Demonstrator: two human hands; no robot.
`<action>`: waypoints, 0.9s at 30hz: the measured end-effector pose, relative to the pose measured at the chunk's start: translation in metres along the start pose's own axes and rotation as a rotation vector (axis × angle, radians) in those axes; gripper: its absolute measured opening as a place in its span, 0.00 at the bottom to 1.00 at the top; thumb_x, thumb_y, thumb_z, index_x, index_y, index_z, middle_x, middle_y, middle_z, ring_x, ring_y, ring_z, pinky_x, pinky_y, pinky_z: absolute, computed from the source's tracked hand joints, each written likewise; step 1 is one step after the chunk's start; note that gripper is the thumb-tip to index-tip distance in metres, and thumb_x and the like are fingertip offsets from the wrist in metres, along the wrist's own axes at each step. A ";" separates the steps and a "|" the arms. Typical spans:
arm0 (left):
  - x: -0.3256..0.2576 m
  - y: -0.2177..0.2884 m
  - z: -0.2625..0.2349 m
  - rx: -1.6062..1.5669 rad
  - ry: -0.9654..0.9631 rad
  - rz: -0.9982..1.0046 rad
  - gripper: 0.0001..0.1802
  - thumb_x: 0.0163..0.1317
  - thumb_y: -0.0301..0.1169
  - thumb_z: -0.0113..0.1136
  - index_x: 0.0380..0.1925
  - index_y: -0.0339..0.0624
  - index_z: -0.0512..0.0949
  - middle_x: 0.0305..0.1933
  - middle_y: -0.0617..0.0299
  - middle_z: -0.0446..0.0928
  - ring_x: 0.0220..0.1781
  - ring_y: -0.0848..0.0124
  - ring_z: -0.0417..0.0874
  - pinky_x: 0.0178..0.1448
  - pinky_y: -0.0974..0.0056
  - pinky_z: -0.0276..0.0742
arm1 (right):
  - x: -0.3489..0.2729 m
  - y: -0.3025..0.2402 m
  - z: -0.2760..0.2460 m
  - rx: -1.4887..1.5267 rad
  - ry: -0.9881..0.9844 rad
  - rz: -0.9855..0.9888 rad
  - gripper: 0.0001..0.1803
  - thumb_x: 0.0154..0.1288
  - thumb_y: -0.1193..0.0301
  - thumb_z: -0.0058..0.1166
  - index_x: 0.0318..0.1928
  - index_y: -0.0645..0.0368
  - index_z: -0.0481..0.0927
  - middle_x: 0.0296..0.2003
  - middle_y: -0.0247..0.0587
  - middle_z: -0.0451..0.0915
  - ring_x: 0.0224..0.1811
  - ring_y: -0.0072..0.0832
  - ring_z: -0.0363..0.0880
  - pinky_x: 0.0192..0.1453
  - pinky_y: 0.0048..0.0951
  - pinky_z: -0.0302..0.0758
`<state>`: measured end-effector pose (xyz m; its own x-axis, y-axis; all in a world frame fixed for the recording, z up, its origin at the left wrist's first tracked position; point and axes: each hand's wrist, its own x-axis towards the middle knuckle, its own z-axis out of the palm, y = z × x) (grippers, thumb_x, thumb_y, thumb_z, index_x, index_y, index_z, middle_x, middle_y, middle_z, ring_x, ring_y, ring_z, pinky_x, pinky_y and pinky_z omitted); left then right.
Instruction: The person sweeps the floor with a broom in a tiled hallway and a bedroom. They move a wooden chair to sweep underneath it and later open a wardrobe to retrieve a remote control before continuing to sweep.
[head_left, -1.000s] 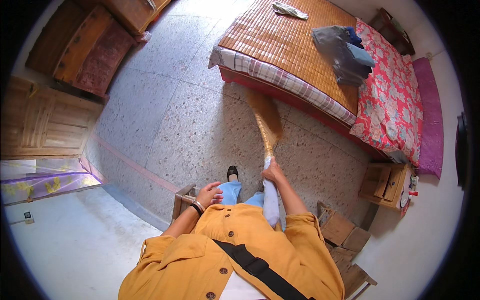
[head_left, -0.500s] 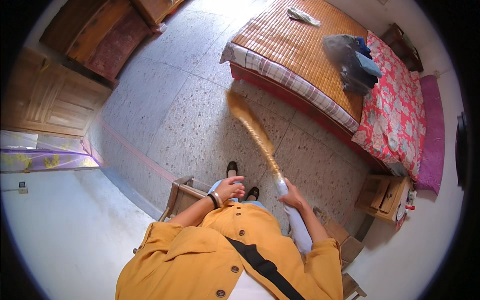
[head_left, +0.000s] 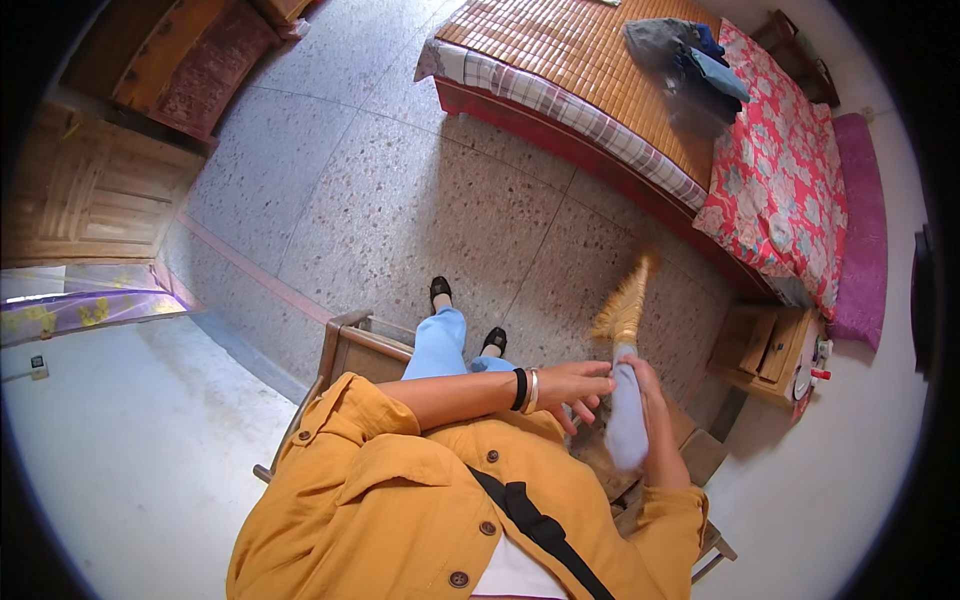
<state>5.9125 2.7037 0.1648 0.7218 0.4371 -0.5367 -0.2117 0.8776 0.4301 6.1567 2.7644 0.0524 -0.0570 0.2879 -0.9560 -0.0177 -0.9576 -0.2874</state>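
A straw broom (head_left: pixel 626 308) with a pale wrapped handle (head_left: pixel 626 430) stands tilted in front of me, its bristle end pointing away over the floor and slightly blurred. My right hand (head_left: pixel 650 386) is wrapped around the handle from its right side, just behind the straw. From the left, my left hand (head_left: pixel 572 385) reaches across my body with its fingers extended and apart. Its fingertips are beside the handle; whether they touch it I cannot tell.
Ahead to the right is a bed with a bamboo mat (head_left: pixel 570 60), piled clothes (head_left: pixel 690 70) and a red floral cover (head_left: pixel 775 180). A wooden nightstand (head_left: pixel 760 350) stands at right. Wooden chairs (head_left: pixel 345 345) flank me; a wooden cabinet (head_left: pixel 190 70) is far left.
The broom's straw end has swung from ahead of me to the right, close to the bed's side. My left hand has moved rightward to the handle. The view has shifted slightly.
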 end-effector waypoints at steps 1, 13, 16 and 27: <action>0.000 0.001 -0.002 -0.054 -0.032 -0.020 0.48 0.50 0.54 0.55 0.64 0.56 0.38 0.49 0.53 0.61 0.44 0.62 0.73 0.39 0.52 0.78 | 0.010 -0.001 0.009 0.012 -0.007 -0.009 0.10 0.48 0.72 0.53 0.29 0.63 0.68 0.19 0.40 0.70 0.16 0.31 0.71 0.20 0.28 0.71; -0.114 -0.019 -0.157 -0.449 0.126 0.043 0.34 0.51 0.30 0.49 0.60 0.55 0.51 0.40 0.49 0.68 0.36 0.59 0.77 0.38 0.59 0.80 | 0.165 0.089 0.190 0.040 -0.052 0.045 0.16 0.57 0.61 0.47 0.42 0.58 0.69 0.37 0.43 0.74 0.34 0.38 0.75 0.35 0.49 0.75; -0.201 -0.016 -0.193 -0.340 0.309 0.070 0.26 0.51 0.31 0.49 0.53 0.51 0.60 0.41 0.51 0.69 0.34 0.64 0.78 0.34 0.65 0.80 | 0.140 0.095 0.300 -0.096 -0.114 0.046 0.20 0.57 0.61 0.47 0.44 0.63 0.66 0.39 0.48 0.73 0.38 0.42 0.76 0.35 0.49 0.77; -0.438 -0.073 -0.247 -0.442 0.806 0.361 0.29 0.48 0.34 0.59 0.52 0.48 0.62 0.39 0.48 0.72 0.28 0.68 0.78 0.24 0.70 0.78 | 0.056 0.133 0.620 -0.565 -0.346 0.004 0.48 0.52 0.64 0.50 0.54 0.78 0.29 0.38 0.60 0.69 0.28 0.42 0.77 0.23 0.42 0.79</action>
<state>5.4493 2.4969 0.1887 -0.0651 0.5523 -0.8311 -0.6761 0.5881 0.4438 5.5319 2.6536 -0.0024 -0.3753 0.1774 -0.9098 0.5038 -0.7848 -0.3608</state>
